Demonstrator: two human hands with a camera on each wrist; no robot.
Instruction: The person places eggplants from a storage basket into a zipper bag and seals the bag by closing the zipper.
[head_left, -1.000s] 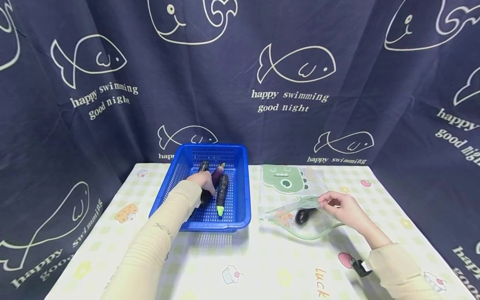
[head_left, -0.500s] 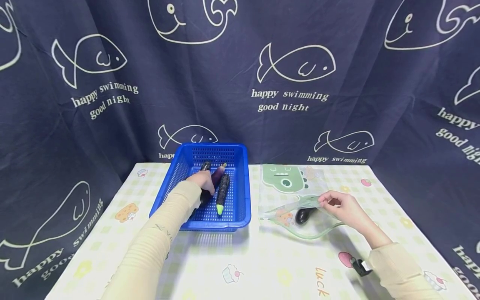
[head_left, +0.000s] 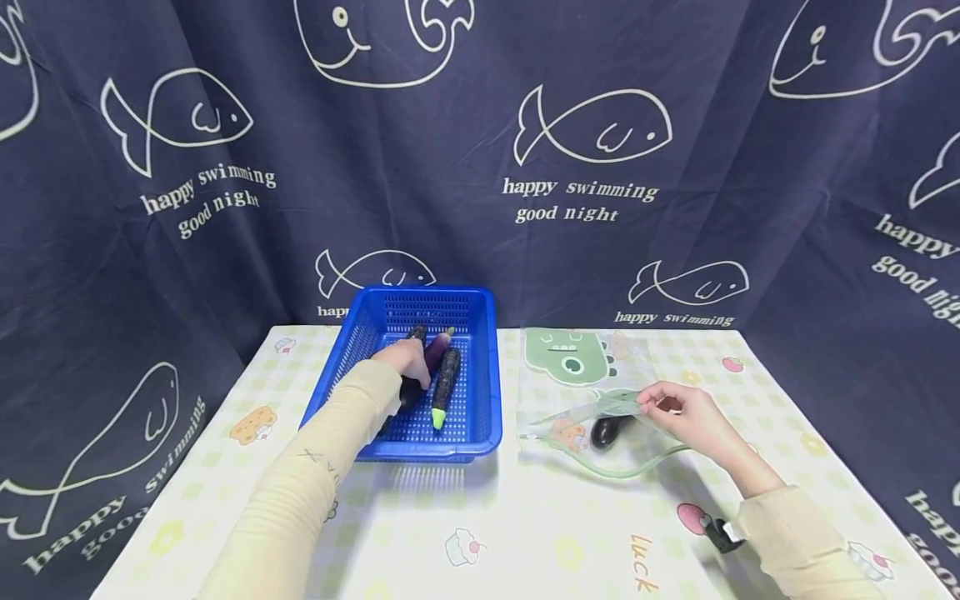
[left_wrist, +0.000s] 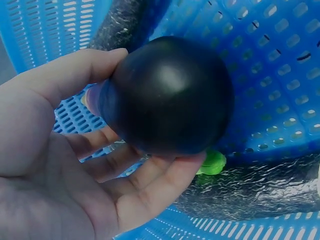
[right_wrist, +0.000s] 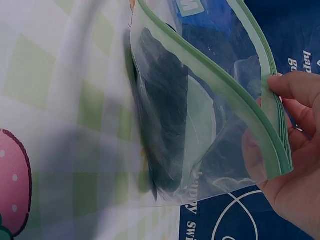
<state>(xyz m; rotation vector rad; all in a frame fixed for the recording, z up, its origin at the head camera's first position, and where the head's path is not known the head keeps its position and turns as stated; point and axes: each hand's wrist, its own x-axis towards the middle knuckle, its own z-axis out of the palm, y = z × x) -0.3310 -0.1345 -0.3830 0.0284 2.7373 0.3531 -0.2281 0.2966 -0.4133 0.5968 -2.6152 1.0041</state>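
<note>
My left hand (head_left: 405, 360) reaches into the blue basket (head_left: 491, 400) and grips an eggplant (left_wrist: 172, 95). In the left wrist view, thumb and fingers curl round its dark, glossy, rounded end. Beside it in the basket lies a long, dark, rough-skinned vegetable (head_left: 445, 383) with a bright green tip. Another dark one (head_left: 417, 333) is partly hidden behind my left hand. On the right, my right hand (head_left: 686, 414) pinches the green zip edge of a clear zip bag (right_wrist: 220, 75), holding its mouth apart. Inside the bag lies a dark, glossy eggplant (head_left: 606, 432).
The bag rests on a checked tablecloth (head_left: 525, 533), its dinosaur print toward the back. A small black object (head_left: 722, 535) shows beside my right sleeve. A dark blue curtain (head_left: 465, 208) with fish drawings hangs behind the table.
The dark vegetable behind my left hand has shifted slightly right, and the green-tipped one has shifted a little left at its near end. My right hand and the bag stay put.
</note>
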